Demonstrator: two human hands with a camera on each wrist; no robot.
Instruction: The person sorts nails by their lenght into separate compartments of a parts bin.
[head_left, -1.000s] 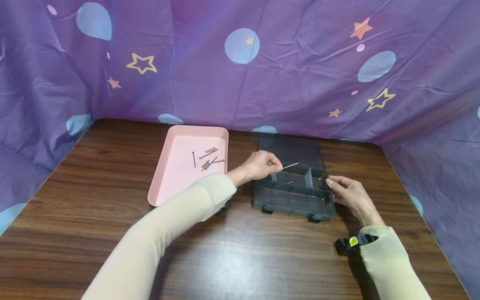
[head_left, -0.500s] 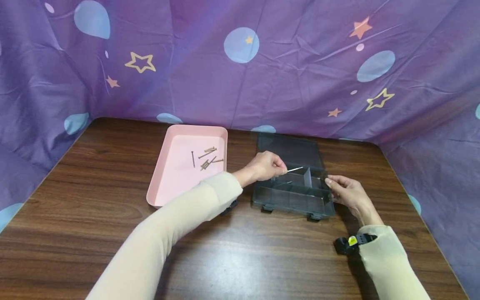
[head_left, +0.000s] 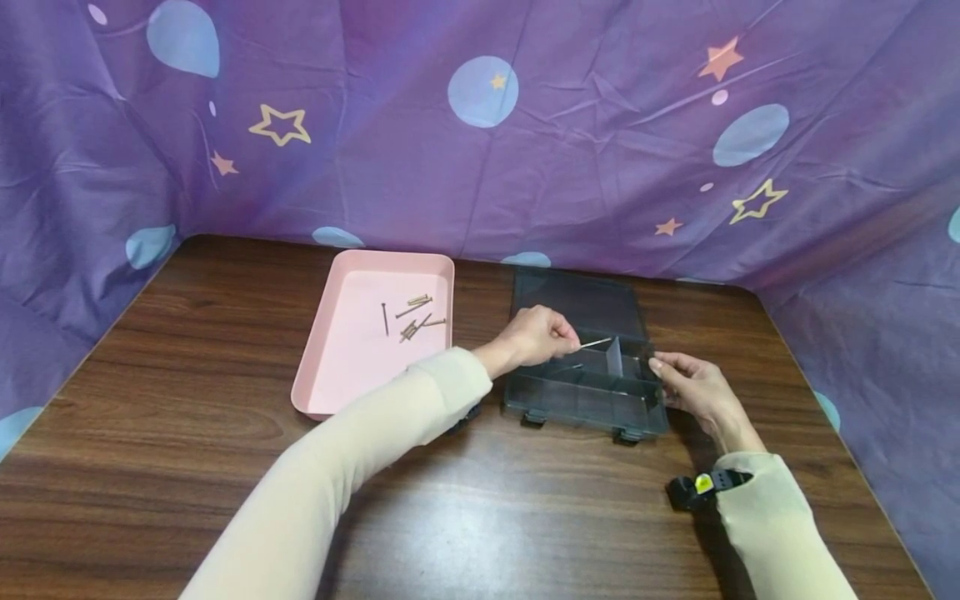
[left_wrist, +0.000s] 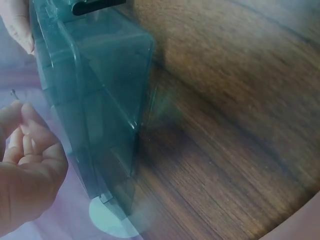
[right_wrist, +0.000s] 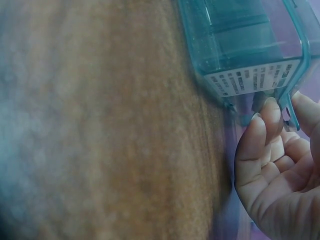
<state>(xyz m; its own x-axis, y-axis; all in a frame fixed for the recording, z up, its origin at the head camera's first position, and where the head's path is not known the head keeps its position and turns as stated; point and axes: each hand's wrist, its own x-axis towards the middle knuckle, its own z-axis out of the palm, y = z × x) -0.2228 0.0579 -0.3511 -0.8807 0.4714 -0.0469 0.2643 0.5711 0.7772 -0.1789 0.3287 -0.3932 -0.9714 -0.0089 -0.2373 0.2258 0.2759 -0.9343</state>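
Over the rear compartments of the plastic box (head_left: pixel 577 408), the left hand (head_left: pixel 536 336) pinched a thin screw (head_left: pixel 596 343), thumb and forefinger together on one end of it. The screw's other end pointed toward the box's right side, close by a pale divider (head_left: pixel 614 358); whether the two touched could not be told. At the box's right end the right hand (head_left: pixel 697 387) held the wall near the rear corner, its thumb and fingers clamped on opposite sides of a projecting edge. Just above those fingertips, the right wrist view showed a printed label (right_wrist: pixel 252 77) on the box's wall, its lettering too small to read.

Inside the box, in the rear row and just nearer the person than the left hand, lay a loose screw (head_left: pixel 567 367). Behind the compartments the box's dark see-through lid (head_left: pixel 577 300) lay folded back, and along its front edge two black latches (head_left: pixel 533 419) stuck out. To the left of the box, apart from it, a pink tray (head_left: pixel 348 350) held a scatter of screws (head_left: pixel 409 331), mostly toward the side nearer the box. Beneath the box spread a wooden table (head_left: pixel 480 517), and beyond it hung a purple cloth (head_left: pixel 375 167) printed with stars and blue spots.
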